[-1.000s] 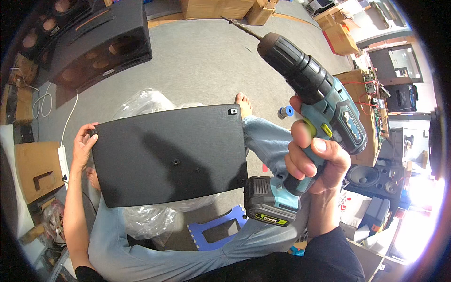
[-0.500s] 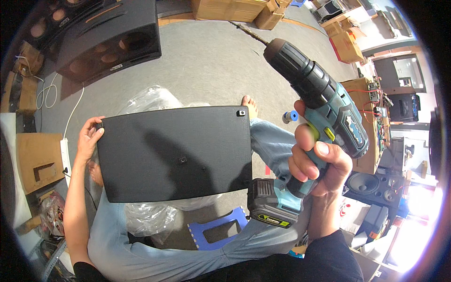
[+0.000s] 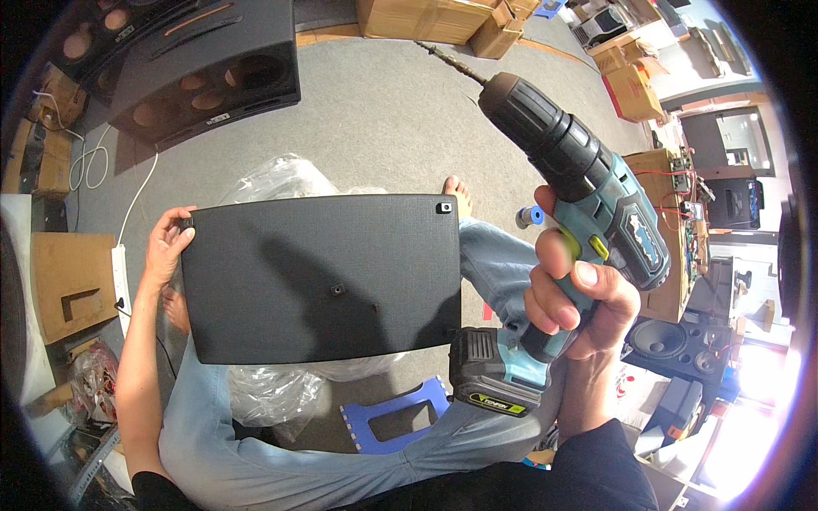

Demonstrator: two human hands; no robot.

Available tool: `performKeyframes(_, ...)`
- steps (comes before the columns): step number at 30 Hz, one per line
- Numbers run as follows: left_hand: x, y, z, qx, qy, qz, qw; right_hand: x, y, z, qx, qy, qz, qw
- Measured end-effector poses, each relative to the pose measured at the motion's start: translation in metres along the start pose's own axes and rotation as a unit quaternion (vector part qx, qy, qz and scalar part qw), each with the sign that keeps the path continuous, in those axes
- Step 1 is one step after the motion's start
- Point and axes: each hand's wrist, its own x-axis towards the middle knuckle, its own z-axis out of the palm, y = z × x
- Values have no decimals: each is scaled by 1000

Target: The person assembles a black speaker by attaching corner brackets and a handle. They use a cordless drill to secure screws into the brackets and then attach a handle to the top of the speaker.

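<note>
My right hand (image 3: 586, 294) is wrapped round the handle of a teal and black cordless drill (image 3: 596, 183), a finger by its trigger. The long twist bit (image 3: 452, 61) points up and to the left, over the floor. My left hand (image 3: 164, 247) grips the upper left corner of a flat black panel (image 3: 256, 315), thumb on top. This panel lies level above my lap, its long edges slightly curved. A small square fitting (image 3: 444, 208) sits in its upper right corner, and a small hole-like fitting (image 3: 337, 290) near the middle. The drill's shadow falls across it.
Clear plastic wrap (image 3: 281, 400) lies under the panel, beside a blue folding stool (image 3: 396, 417). A small blue-ended spool (image 3: 530, 216) stands on the floor. Large black speaker cabinets (image 3: 204, 85) are at the upper left, cardboard boxes (image 3: 426, 19) at the top, a cluttered wooden bench (image 3: 660, 170) at right.
The panel and my left hand appear slightly further right, as does much of the room around them. Both hands keep their grips, and the drill has barely shifted.
</note>
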Motion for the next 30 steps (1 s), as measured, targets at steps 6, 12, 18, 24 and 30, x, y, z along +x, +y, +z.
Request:
performKeyframes(6, 0, 1, 2, 0, 6, 1, 1000, -1, 0, 0, -9, 7, -1, 1000)
performKeyframes(12, 0, 1, 1, -17, -1, 0, 1000, 0, 1, 1, -8, 8, 3, 1000)
performKeyframes(18, -1, 4, 2, -20, -2, -11, 1000, 0, 3, 3, -10, 15, 4, 1000)
performKeyframes(24, 2, 0, 4, -28, -6, -5, 1000, 0, 0, 3, 10, 8, 6, 1000)
performKeyframes(30, 0, -2, 4, -17, -3, 10, 1000, 0, 6, 12, -2, 14, 6, 1000)
